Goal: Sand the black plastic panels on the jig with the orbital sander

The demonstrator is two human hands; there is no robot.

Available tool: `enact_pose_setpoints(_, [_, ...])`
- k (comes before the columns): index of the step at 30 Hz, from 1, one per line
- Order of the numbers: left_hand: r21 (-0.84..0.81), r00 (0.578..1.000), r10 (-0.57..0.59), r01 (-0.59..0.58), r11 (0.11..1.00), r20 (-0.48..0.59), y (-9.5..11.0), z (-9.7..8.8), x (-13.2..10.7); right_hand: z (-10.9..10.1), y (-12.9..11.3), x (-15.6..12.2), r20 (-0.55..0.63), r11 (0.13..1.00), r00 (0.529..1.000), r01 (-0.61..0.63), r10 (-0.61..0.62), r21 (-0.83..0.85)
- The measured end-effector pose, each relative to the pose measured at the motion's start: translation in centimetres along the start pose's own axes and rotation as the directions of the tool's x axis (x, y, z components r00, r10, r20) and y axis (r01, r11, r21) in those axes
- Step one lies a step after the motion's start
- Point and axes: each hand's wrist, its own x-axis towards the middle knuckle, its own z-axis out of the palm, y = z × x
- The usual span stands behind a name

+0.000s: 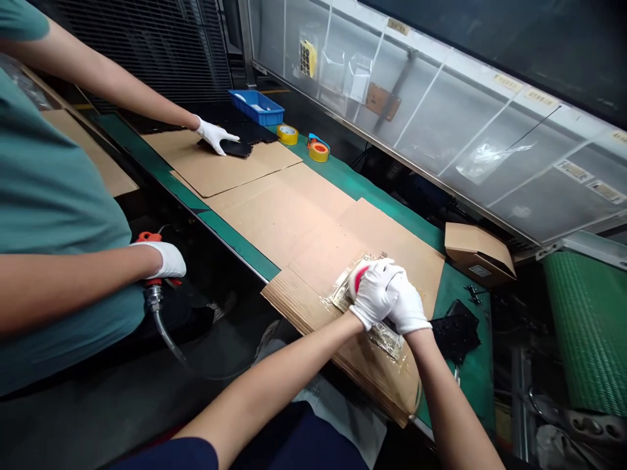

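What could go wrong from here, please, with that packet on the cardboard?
The cardboard sheet seems to overhang the table edge, so pressure from the left hand and right hand might tip it. The clear packet looks slick and could slide. The black part lies close by the right forearm and might get knocked.

The gloved left hand (375,294), fingers curled, presses against the right hand (410,308) (both forearms bare).

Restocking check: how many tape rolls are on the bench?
2. A yellow roll lies right of the blue tray. An orange-yellow roll lies just right of that, on the green mat. Others may be hidden or out of frame.
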Motion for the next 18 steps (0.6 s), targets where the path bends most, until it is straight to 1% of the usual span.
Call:
enact_pose_setpoints(2, [-0.026,0.996,0.044,-0.042,0.999,0.081,-0.3,1.3,1.9,-1.0,1.0,0.7,0.048,0.990,0.989,-0.138,0.138,0.008])
enact_pose_setpoints(3, [-0.041,0.991,0.069,-0.065,0.997,0.111,-0.2,1.9,2.1,-1.3,1.5,0.3,0.066,0.980,0.978,-0.201,0.199,0.015])
enact_pose_setpoints(4, [-0.055,0.987,0.093,-0.086,0.995,0.133,0.1,2.4,1.8,-1.5,1.9,-0.6,0.076,0.967,0.965,-0.252,0.250,0.023])
enact_pose_setpoints(5, [-0.067,0.983,0.111,-0.102,0.993,0.146,0.5,2.7,1.0,-1.5,2.1,-1.8,0.083,0.955,0.953,-0.294,0.291,0.029])
enact_pose_setpoints(7, [-0.076,0.982,0.116,-0.105,0.992,0.148,1.5,2.6,-1.8,-1.0,2.0,-4.8,0.093,0.935,0.932,-0.354,0.351,0.024])
enact_pose_setpoints(8, [-0.069,0.986,0.103,-0.094,0.993,0.135,2.0,2.3,-3.4,-0.7,1.6,-6.3,0.104,0.934,0.930,-0.356,0.353,0.020])
enact_pose_setpoints(9, [-0.055,0.991,0.083,-0.077,0.996,0.109,2.4,1.7,-4.9,-0.4,1.0,-7.4,0.118,0.943,0.937,-0.332,0.328,0.023])
enact_pose_setpoints(11, [-0.019,0.999,0.043,-0.043,0.999,0.027,2.6,0.4,-7.1,0.0,-0.5,-8.3,0.143,0.974,0.968,-0.216,0.206,0.062])
enact_pose_setpoints(12, [0.001,0.999,0.031,-0.031,1.000,-0.017,2.4,-0.3,-7.5,0.1,-1.2,-8.0,0.137,0.985,0.981,-0.151,0.138,0.088])
enact_pose_setpoints(13, [0.022,0.998,0.027,-0.026,0.999,-0.052,2.1,-0.9,-7.2,0.1,-1.8,-7.2,0.117,0.990,0.990,-0.091,0.078,0.108])
enact_pose_setpoints(14, [0.040,0.997,0.033,-0.030,0.999,-0.069,1.6,-1.3,-6.5,0.0,-2.2,-6.1,0.090,0.992,0.995,-0.051,0.041,0.116])
enact_pose_setpoints(15, [0.055,0.997,0.046,-0.042,0.998,-0.065,1.1,-1.4,-5.2,-0.3,-2.3,-4.7,0.067,0.992,0.997,-0.041,0.033,0.116])
enact_pose_setpoints(16, [0.068,0.997,0.061,-0.058,0.996,-0.040,0.6,-1.3,-3.7,-0.6,-2.1,-3.3,0.053,0.992,0.997,-0.060,0.055,0.114])
enact_pose_setpoints(18, [0.078,0.994,0.097,-0.101,0.992,0.049,0.0,-0.4,-0.5,-1.4,-1.0,-1.0,0.064,0.982,0.987,-0.154,0.147,0.110])
